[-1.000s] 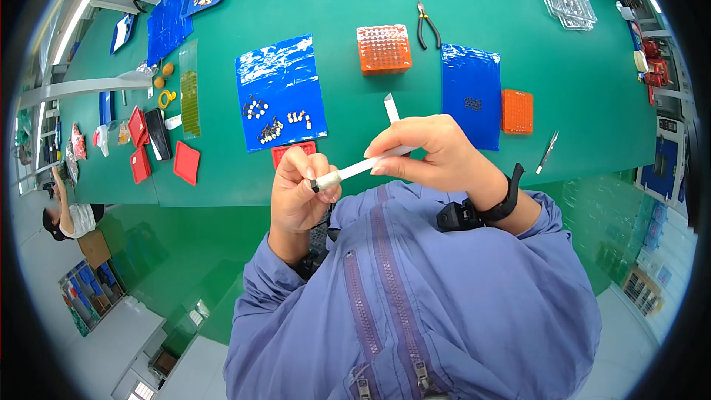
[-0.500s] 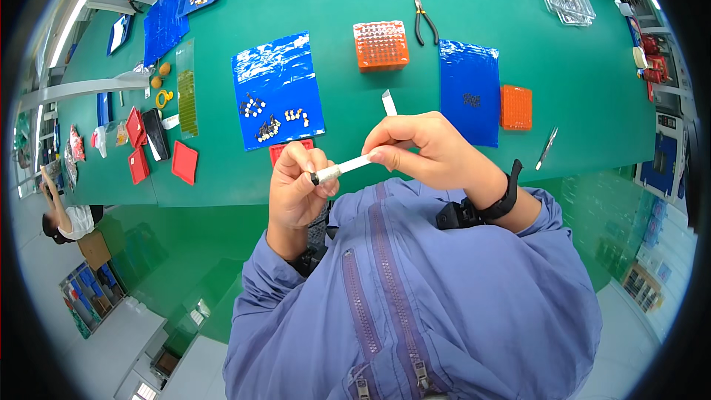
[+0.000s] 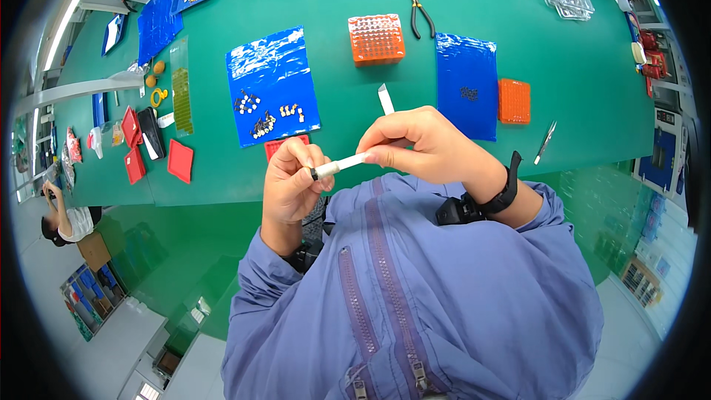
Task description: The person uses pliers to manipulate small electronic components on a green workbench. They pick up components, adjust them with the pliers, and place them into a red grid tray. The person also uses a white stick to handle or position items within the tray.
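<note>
Pinched in the fingers of my left hand (image 3: 292,181) is a small cylindrical part (image 3: 324,170) with a black end and a whitish body. My right hand (image 3: 422,147) has thumb and forefinger closed on a narrow white strip (image 3: 353,162), which reaches to the cylinder. A flat pale piece with a slanted tip (image 3: 386,99) sticks out above the right hand; whether it belongs to the same strip is hidden by the fingers. Behind the left hand, a red tray (image 3: 285,145) is partly covered. Both hands are at the table's near edge.
Left, a blue sheet (image 3: 270,78) bears small black-and-white parts (image 3: 263,127). An orange rack (image 3: 376,41) and pliers (image 3: 421,15) stand farther off. On the right are another blue sheet (image 3: 466,67) with dark bits, an orange block (image 3: 514,101) and tweezers (image 3: 546,142).
The view has shifted slightly, so table items appear a little up and left. Both hands keep their hold; the cylindrical part looks slightly turned, with its pale body smoother against the strip.
</note>
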`<state>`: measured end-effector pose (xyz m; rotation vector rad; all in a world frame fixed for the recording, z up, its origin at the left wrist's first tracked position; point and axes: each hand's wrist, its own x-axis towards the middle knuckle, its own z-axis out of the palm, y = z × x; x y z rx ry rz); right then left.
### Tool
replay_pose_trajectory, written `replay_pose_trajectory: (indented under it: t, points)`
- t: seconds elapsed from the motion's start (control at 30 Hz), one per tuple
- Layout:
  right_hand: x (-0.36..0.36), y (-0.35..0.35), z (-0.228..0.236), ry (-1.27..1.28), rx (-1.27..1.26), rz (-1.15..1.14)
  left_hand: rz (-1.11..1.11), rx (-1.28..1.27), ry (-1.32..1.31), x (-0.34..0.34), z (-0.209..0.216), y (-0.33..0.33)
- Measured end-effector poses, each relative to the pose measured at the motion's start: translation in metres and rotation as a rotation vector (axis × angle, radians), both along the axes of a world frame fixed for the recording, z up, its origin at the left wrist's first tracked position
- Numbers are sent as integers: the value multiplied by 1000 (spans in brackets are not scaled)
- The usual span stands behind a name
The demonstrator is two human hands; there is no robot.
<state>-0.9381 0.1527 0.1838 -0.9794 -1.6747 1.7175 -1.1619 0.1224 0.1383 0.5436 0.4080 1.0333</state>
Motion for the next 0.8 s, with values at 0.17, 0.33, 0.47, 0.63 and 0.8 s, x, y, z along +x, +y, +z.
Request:
replay_pose_trajectory:
  t: [0.17, 0.33, 0.47, 0.63, 0.8]
  points:
    - [-6, -4, -8, 126, 120, -102, 28, -13, 19, -1, 0, 1]
    - [-1, -1, -1, 30, -18, -27, 3, 2, 3, -1, -1, 1]
    - [-1, -2, 0, 57, -47, 26, -14, 2, 9, 0, -2, 0]
    - [-2, -2, -6, 24, 226, -20, -19, 20, -2, 1, -4, -1]
    - [-5, -6, -12, 13, 272, -38, -25, 27, 3, -1, -5, 0]
